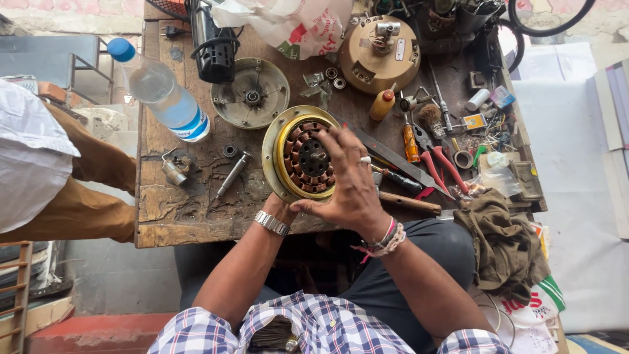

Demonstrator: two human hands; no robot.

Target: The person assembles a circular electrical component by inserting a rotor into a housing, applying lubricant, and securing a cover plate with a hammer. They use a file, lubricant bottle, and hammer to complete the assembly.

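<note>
At the near edge of the tabletop (pixel 196 216) stands a fan motor (pixel 296 157), tilted up on its rim, copper windings facing the camera inside a yellow ring. The right hand (pixel 354 190) lies over its right side, fingers (pixel 341 141) spread apart across the windings and thumb hooked under the lower rim. The left hand (pixel 280 208) is mostly hidden behind the motor's lower edge; only the wrist with a metal watch (pixel 272 223) shows, so I cannot tell how its fingers stand. Just right of the motor lie a file (pixel 393 157), pliers (pixel 439 164) with red handles and a screwdriver (pixel 409 141). A green rag (pixel 501 242) hangs off the right corner. To the left lie a shaft (pixel 230 174) and, farther, a water bottle (pixel 160 92). Beyond the motor sit a grey cover plate (pixel 252 95) and a tan housing (pixel 380 56).
</note>
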